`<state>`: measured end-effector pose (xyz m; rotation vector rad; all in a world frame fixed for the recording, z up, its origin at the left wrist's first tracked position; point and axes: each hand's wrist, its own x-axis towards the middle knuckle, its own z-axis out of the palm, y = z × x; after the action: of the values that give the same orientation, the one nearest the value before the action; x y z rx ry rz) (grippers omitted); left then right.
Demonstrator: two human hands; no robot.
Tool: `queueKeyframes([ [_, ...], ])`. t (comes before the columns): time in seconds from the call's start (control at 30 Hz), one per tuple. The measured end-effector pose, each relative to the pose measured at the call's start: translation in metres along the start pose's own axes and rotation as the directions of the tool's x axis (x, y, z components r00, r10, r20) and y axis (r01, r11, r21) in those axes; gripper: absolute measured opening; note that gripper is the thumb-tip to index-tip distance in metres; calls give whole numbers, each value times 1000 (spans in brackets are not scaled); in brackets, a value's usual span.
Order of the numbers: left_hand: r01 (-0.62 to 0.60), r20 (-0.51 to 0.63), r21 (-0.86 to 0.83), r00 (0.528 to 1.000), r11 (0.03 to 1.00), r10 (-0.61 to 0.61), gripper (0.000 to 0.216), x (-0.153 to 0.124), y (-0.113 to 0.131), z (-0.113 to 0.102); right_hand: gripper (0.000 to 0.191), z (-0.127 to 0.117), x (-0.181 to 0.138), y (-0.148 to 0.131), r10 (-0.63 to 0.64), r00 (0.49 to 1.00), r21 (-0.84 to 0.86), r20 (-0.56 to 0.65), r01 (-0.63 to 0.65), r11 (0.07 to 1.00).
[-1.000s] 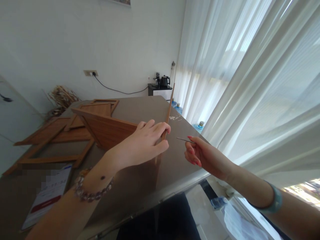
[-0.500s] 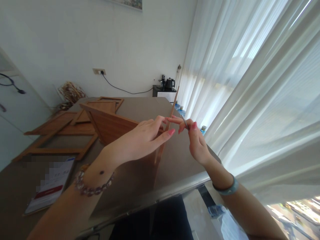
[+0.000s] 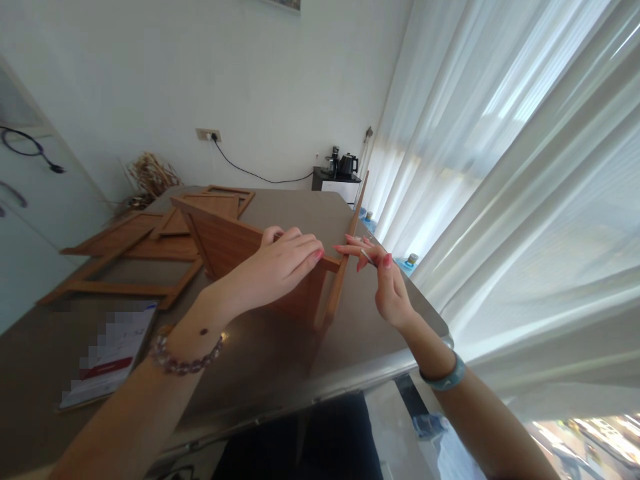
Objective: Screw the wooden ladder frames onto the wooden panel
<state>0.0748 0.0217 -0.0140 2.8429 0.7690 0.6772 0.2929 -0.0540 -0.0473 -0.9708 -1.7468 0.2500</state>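
Note:
Two brown wooden panels stand on edge on the grey table (image 3: pixel 280 367) and meet at a corner. My left hand (image 3: pixel 280 267), wearing a bead bracelet, lies closed over the top edge of the long panel (image 3: pixel 225 243). The thin end panel (image 3: pixel 347 253) stands upright against that panel's end. My right hand (image 3: pixel 383 280) pinches a thin metal pin, perhaps a key or screw, against the outer face of the end panel near its top.
More wooden frames and boards (image 3: pixel 135 247) lie flat at the table's back left. A printed sheet (image 3: pixel 107 353) rests at the near left. White curtains (image 3: pixel 500 167) hang to the right. A kettle (image 3: pixel 347 163) stands on a cabinet by the far wall.
My right hand brought the metal pin from beside the panel up to its outer face. My left hand shifted from gripping the end panel to resting on the long panel's top edge.

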Motion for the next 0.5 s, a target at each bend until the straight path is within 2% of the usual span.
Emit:
queueKeyframes([
  [0.5,-2,49,-4,999,1000,3,39,-1,3,-5,55,-2,1,-1,-10,1000,-19,29,11,1000],
])
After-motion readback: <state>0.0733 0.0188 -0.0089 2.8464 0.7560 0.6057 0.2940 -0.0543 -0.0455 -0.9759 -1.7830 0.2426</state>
